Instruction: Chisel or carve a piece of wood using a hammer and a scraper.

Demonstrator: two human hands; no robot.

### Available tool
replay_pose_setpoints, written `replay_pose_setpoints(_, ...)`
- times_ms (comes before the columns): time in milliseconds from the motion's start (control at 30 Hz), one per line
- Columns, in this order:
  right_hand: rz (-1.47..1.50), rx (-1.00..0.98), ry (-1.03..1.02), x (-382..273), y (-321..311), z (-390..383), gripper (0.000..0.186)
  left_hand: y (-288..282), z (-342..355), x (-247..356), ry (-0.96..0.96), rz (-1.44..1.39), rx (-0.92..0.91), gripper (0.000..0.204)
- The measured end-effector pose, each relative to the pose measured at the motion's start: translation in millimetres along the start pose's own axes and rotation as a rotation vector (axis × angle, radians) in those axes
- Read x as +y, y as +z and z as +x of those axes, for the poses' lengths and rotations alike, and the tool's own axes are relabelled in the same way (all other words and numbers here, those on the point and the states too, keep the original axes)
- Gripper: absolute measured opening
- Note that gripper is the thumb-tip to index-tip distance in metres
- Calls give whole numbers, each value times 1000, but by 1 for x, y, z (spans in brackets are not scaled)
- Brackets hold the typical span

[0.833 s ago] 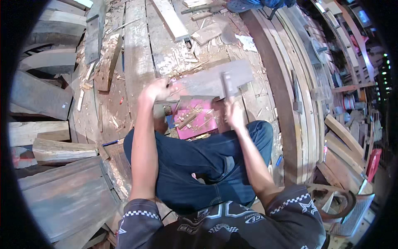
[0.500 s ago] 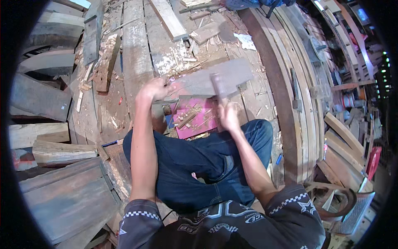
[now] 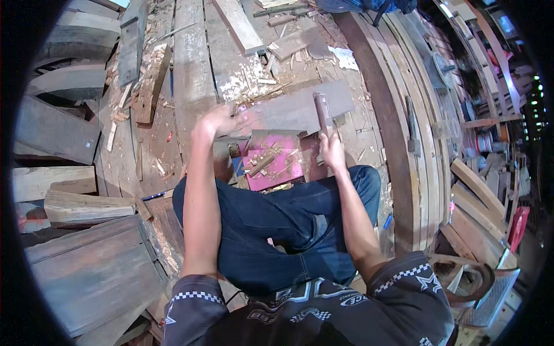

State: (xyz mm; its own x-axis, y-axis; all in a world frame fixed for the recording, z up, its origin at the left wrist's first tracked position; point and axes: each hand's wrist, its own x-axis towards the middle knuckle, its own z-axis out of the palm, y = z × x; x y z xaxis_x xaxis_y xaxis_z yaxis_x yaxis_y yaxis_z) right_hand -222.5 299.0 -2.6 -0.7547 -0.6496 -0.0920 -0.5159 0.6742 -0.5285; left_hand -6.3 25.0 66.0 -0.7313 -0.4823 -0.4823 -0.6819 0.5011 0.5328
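Observation:
My left hand (image 3: 218,120) is curled at the left end of a flat grey board (image 3: 280,112), its fingers against the wood. My right hand (image 3: 332,149) grips a long brown hand tool (image 3: 323,108), which points away from me over the board's right part. Just below the board, a pink sheet (image 3: 277,170) bears wood chips and splinters. I sit cross-legged, with my jeans (image 3: 271,225) close beneath both hands.
Wood pieces (image 3: 109,205) are stacked along the left. Long planks (image 3: 398,92) run along the right, with another tool (image 3: 412,135) lying on them. Offcuts (image 3: 236,26) and shavings lie ahead. A blue bag (image 3: 358,6) is at the top, a red object (image 3: 517,228) far right.
My right hand and its tool swung left about half a second ago and are now back to the right, a little above the board. My left hand stays at the board's left end.

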Motion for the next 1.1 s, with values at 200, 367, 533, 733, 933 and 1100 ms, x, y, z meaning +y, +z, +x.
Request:
replay_pose_setpoints(200, -9, -189, -42, 3, -7, 2, 45, 0, -2, -1, -28, 17, 4, 63)
replay_pose_setpoints(367, -61, -176, -228, -12, 32, -26, 45, 1, -2, 3, 9, 46, 9, 59)
replay_pose_setpoints(533, 128, -116, 98, -20, 4, -7, 46, -5, -6, 10, -38, 32, -15, 57)
replay_pose_setpoints(733, 97, -180, -205, -54, 46, -45, 46, 2, 1, -4, 45, 58, 22, 54)
replay_pose_setpoints(933, 95, -105, 6, -81, 48, -44, 41, 4, 4, 1, 8, 17, -20, 55)
replay_pose_setpoints(1100, 188, -4, -170, -61, 43, -26, 36, 5, -1, -5, 0, 51, 44, 55)
